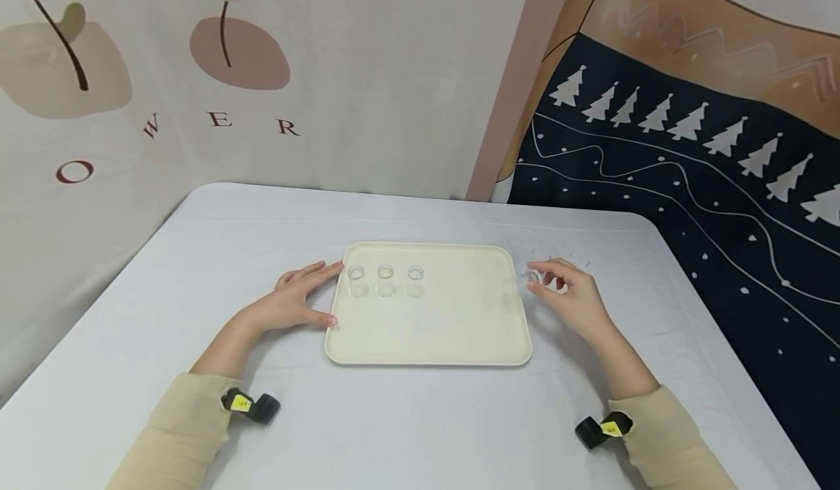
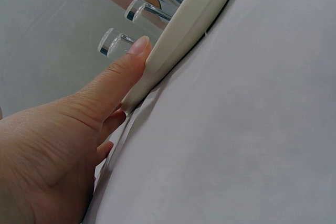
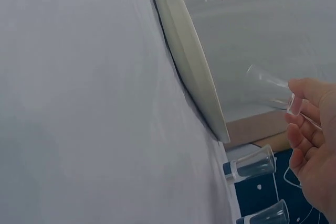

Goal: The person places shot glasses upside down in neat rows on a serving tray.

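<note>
My right hand (image 1: 577, 299) pinches a small clear shot glass (image 3: 269, 88) by its thick base, beside the right edge of a cream tray (image 1: 459, 329). In the right wrist view this glass is turned mouth down and tilted. Near the tray's far left corner, three matching glasses (image 1: 386, 282) stand in a row, bases up. My left hand (image 1: 289, 302) touches the tray's left rim with thumb and fingers spread. The left wrist view shows the thumb (image 2: 118, 77) at the rim, in front of the nearest upturned glass (image 2: 113, 44).
More clear glasses (image 3: 254, 165) stand mouth up on the white-covered table (image 1: 420, 424), right of the tray; my right hand partly hides them in the head view. A pale cloth with flower shapes (image 1: 367, 96) hangs behind the table, and a dark tree-patterned cloth (image 1: 656, 162) hangs at right.
</note>
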Tool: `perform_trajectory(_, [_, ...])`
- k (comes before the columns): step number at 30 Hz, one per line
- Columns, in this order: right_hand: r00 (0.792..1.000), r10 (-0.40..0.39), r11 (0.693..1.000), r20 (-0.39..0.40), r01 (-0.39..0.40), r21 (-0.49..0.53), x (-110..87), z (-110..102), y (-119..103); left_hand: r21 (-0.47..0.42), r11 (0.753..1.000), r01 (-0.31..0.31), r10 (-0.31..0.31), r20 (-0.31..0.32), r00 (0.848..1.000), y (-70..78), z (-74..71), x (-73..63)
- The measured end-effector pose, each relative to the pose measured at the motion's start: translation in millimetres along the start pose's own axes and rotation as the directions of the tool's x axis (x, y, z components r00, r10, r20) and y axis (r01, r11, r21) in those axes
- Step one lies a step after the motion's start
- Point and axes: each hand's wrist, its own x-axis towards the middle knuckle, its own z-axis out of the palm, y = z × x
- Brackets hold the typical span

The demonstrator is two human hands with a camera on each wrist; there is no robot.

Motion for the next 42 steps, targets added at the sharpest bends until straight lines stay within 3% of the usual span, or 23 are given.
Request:
perform_trajectory(10, [0.999,-0.036,0.998,0.01,0.035,0.045,11.2,10.9,-17.9,-0.005,1.0,0.029,-0.029,0.004,1.0,0.7,1.1,0.3])
perform_trajectory(22, [0.998,-0.046,0.994,0.045,0.041,0.1,27.1,34.2,-39.4,-0.006,1.0,0.02,-0.02,0.0,1.0,-0.9,1.1,0.7])
perform_trajectory(42, [0.994,-0.024,0.987,0.111,0.006,0.159,44.7,83.6,-46.2,-0.006,1.0,0.002,-0.002,0.002,1.0,-2.1,1.1,1.6])
